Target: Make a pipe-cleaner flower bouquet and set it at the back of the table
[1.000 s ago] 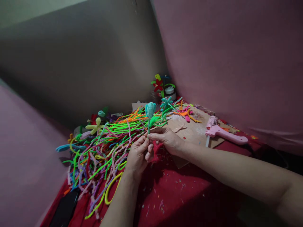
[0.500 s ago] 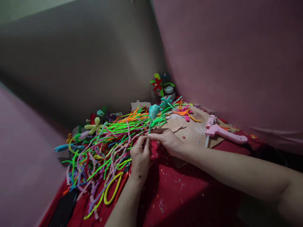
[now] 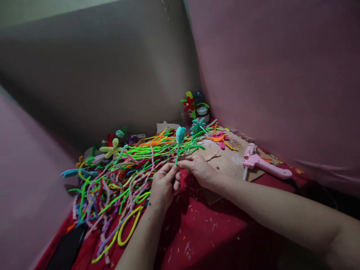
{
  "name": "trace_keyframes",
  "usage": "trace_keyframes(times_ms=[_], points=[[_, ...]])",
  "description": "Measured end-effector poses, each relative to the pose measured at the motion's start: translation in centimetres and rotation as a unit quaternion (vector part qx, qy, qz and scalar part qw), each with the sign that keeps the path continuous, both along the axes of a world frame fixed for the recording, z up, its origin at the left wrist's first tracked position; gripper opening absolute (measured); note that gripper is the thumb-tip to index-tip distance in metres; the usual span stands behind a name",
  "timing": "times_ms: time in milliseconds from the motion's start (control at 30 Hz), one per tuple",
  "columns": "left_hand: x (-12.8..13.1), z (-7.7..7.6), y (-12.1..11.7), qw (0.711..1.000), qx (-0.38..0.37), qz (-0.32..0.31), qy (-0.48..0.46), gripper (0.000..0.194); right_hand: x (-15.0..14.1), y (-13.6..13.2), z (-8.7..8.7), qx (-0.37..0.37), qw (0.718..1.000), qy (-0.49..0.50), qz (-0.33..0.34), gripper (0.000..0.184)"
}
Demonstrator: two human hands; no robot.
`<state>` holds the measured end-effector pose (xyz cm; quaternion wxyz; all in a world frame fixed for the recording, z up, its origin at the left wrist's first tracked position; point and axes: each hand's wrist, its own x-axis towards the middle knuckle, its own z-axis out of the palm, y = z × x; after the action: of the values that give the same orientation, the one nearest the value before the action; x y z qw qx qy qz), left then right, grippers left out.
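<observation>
A pipe-cleaner flower (image 3: 180, 135) with a turquoise bud stands upright above my fingers, a green leaf (image 3: 194, 147) reaching out to the right from its stem. My left hand (image 3: 165, 182) pinches the lower stem between thumb and fingers. Close beside it, my right hand (image 3: 198, 169) is closed at the same stem, thumb and forefinger touching near the base of the leaf. The stem's bottom end is hidden by my fingers.
Loose pipe cleaners (image 3: 135, 153) in many colours heap up on the left. A pink glue gun (image 3: 264, 165) lies on a cardboard sheet (image 3: 233, 161) at right. Yellow-handled scissors (image 3: 128, 228) and a black phone (image 3: 66, 249) lie near my left arm. Finished flowers (image 3: 189, 103) stand behind.
The flower has turned in my fingers, and its green leaf now points out to the right. My left hand has rolled slightly, with its fingers curled lower. The view has shifted slightly.
</observation>
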<state>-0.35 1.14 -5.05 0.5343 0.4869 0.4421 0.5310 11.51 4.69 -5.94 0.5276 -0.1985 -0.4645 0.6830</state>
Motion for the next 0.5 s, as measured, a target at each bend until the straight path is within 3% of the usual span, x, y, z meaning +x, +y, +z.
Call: trace_keyframes(times_ms=[200,333,433,500], points=[[-0.4,0.4,-0.1,0.995,-0.066,-0.052,-0.055,0.022,0.2,-0.4,0.1,-0.019,0.999,-0.014,0.021,0.010],[-0.2,0.3,-0.1,0.998,-0.031,-0.061,-0.002,0.021,0.2,-0.2,-0.5,-0.008,0.999,-0.032,-0.007,0.010],[0.2,0.0,0.1,0.991,0.043,0.000,0.128,0.019,0.2,0.2,-0.9,0.000,0.998,-0.040,-0.045,0.011],[0.4,-0.3,0.2,0.961,0.110,0.085,0.240,0.015,0.1,0.4,-1.1,0.004,0.996,-0.044,-0.072,0.008]])
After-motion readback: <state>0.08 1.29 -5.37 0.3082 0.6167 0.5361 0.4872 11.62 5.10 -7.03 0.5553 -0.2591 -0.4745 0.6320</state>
